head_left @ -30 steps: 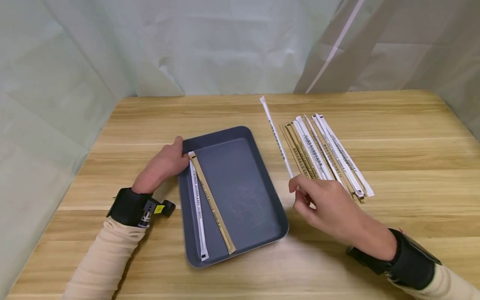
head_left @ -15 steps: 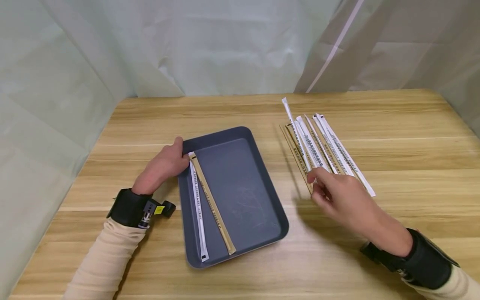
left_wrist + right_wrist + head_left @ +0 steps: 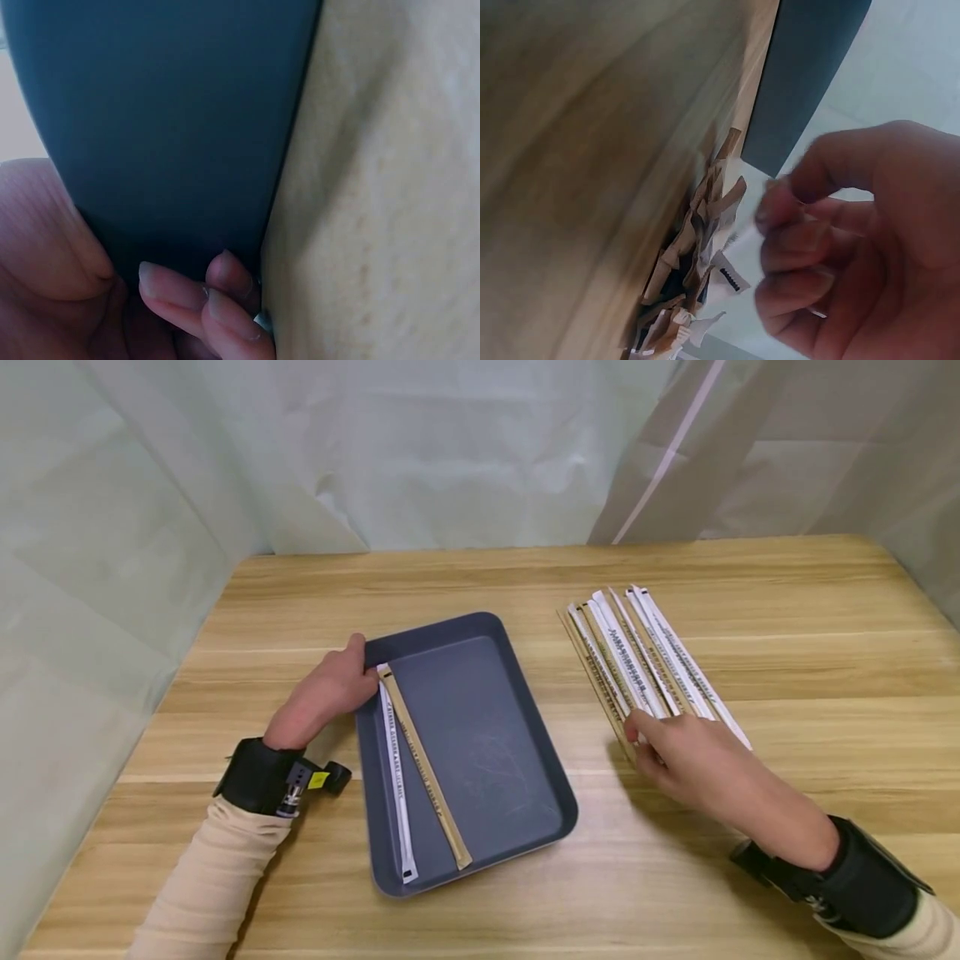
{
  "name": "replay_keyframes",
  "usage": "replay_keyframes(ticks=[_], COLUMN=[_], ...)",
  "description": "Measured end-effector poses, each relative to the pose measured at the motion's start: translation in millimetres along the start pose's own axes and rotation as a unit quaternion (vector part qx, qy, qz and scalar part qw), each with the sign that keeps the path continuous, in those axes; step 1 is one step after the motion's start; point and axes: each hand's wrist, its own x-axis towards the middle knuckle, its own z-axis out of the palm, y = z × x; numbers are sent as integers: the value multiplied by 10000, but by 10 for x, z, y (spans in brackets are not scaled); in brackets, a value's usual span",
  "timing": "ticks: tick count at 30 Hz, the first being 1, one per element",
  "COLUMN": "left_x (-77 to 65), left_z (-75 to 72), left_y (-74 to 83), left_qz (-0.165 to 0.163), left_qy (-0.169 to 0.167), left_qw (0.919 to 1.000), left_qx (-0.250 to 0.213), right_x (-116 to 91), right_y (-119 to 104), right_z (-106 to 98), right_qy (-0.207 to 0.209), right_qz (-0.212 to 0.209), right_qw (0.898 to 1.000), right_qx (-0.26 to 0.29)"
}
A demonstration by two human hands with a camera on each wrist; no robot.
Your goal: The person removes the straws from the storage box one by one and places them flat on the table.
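My left hand grips the upper left corner of a dark grey tray; in the left wrist view its fingers curl against the outer wall. Inside the tray lie a white paper-wrapped straw and a brown paper-wrapped straw. My right hand is over the near end of a pile of wrapped straws, white and brown. Its thumb and forefinger pinch the near end of a white wrapped straw, which lies along the pile's left side. The hand hides the pile's near ends.
A wooden table carries everything. Pale sheeting hangs behind it and at both sides. In the right wrist view, the crumpled ends of the pile are beside the fingers.
The right hand has moved right with the white straw, from beside the tray to the pile, and lowered the straw onto its left side. The left hand and tray have stayed still.
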Motion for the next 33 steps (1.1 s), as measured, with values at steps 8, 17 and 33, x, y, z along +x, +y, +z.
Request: replay_keyframes(ticks=[8,17,33], left_x=[-54,-47,-72], left_z=[-47,-9,-9], left_y=[-6,41,54], left_qz=[-6,38,-259], left_qy=[43,152,75], left_qw=[9999,9998,9996], left_qx=[109,-78,-75], right_x=[18,262,549], right_y=[-55,-519,-1253], right_z=[6,-52,323], right_qy=[-330,26,-1219], right_qz=[-15,-1022,-1877], right_qw=[9994,9928,9730], right_qx=[95,627,555])
